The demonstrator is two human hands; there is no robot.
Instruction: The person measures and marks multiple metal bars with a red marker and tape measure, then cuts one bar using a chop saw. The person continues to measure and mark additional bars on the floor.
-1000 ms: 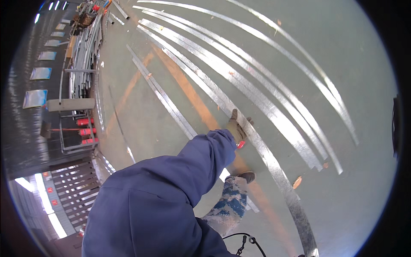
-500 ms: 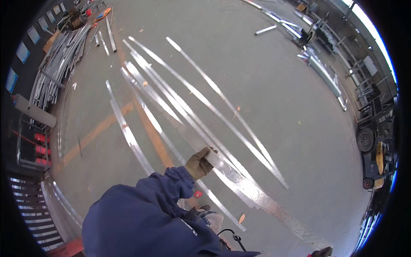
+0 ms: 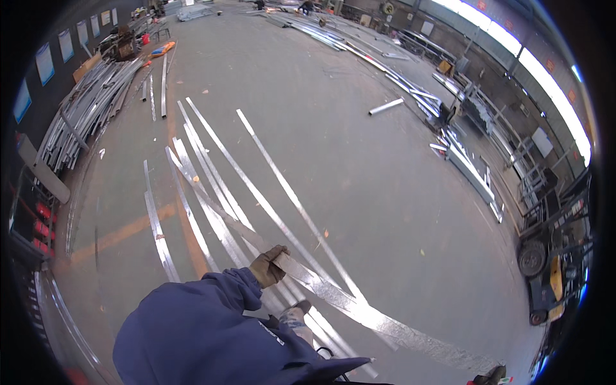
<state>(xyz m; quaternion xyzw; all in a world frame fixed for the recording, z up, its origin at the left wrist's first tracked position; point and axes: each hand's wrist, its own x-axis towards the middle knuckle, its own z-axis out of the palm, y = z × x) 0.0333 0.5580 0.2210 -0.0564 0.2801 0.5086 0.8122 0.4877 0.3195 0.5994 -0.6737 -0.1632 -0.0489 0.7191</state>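
Observation:
My left hand (image 3: 268,266), in a brown-green work glove, is closed on the edge of a long, shiny metal strip (image 3: 369,316). The strip slants from the far left down to the lower right, above other strips. Beside its near end, my gloved right hand (image 3: 493,375) is curled and partly cut off by the lower edge. Something red shows under that hand, too little to name. Several similar metal strips (image 3: 282,173) lie roughly side by side on the floor ahead. My shoe (image 3: 301,307) is next to some of them.
Piled metal profiles (image 3: 83,109) line the left wall, above red objects (image 3: 43,228) on a rack. More metal lengths (image 3: 471,170) lie at the right, with a short tube (image 3: 386,106) apart from them. A forklift (image 3: 542,269) stands far right. Orange lines (image 3: 122,240) mark the grey floor.
The view has tilted up, showing more of the far hall. My left hand still holds the strip, which now crosses the floor strips at a changed angle. My shoe shows more clearly.

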